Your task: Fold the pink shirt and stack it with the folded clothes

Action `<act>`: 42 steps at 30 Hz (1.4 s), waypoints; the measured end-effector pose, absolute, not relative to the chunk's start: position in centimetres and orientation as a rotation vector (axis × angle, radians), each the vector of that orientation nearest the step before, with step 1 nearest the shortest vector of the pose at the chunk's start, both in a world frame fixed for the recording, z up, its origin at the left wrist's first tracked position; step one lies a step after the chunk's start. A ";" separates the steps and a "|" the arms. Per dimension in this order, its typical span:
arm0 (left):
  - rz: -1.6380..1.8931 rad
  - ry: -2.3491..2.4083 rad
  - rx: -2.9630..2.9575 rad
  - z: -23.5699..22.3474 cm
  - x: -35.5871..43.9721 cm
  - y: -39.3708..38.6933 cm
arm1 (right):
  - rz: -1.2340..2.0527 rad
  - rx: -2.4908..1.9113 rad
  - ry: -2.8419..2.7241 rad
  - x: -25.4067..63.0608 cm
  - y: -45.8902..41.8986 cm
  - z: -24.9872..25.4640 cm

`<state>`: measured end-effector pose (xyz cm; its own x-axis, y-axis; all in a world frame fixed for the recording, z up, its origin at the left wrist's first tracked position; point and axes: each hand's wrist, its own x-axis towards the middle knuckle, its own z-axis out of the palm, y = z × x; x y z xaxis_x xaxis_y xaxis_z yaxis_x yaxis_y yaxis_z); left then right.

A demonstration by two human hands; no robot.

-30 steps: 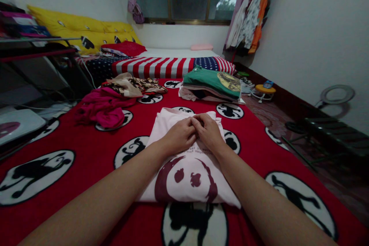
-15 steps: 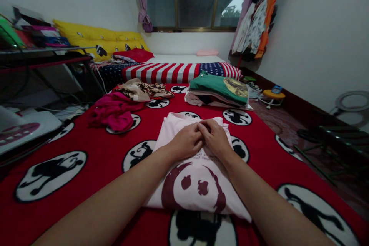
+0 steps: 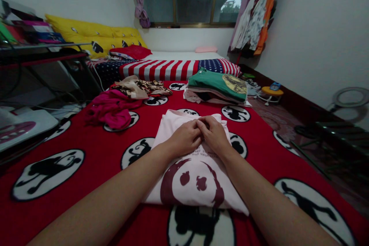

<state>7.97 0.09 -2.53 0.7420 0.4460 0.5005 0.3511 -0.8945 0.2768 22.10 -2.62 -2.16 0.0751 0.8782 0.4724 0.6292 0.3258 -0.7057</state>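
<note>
A folded pale pink T-shirt (image 3: 194,194) with a dark maroon panda-like print and some lettering lies on the red blanket (image 3: 100,177). On its upper part rest my left hand (image 3: 187,136) and my right hand (image 3: 213,133), side by side with their fingertips meeting. The fingers of both are drawn together and loosely curled, and I see no cloth gripped in them. The undersides of the fingers are hidden. Beyond the shirt, to the right, sits a stack of folded clothes with a green shirt (image 3: 209,80) on top.
Crumpled magenta clothing (image 3: 112,109) and a brown patterned garment (image 3: 134,86) lie at the back left. A cluttered desk (image 3: 43,59) stands left. Behind is a bed with a striped, starred cover (image 3: 161,69). An orange stool (image 3: 271,91) and a dark bench (image 3: 343,138) stand right.
Both hands stay in place on the T-shirt, fingertips together. The whole view has shifted slightly up and left; nothing else has visibly moved.
</note>
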 end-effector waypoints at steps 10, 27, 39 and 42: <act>0.845 0.639 2.776 -2.5 8.0 0.2 | 0.334 -1.383 -1.631 22.1 -2.7 -2.1; 1.060 0.828 2.257 -0.4 4.9 2.9 | 0.375 -1.312 -1.587 23.2 -2.9 0.0; 0.470 1.156 2.676 -2.4 3.3 3.4 | -0.004 -1.862 -1.794 28.5 -1.2 -4.3; 0.499 1.184 2.671 -2.9 3.6 3.4 | -0.009 -1.897 -1.725 28.2 -1.0 -4.3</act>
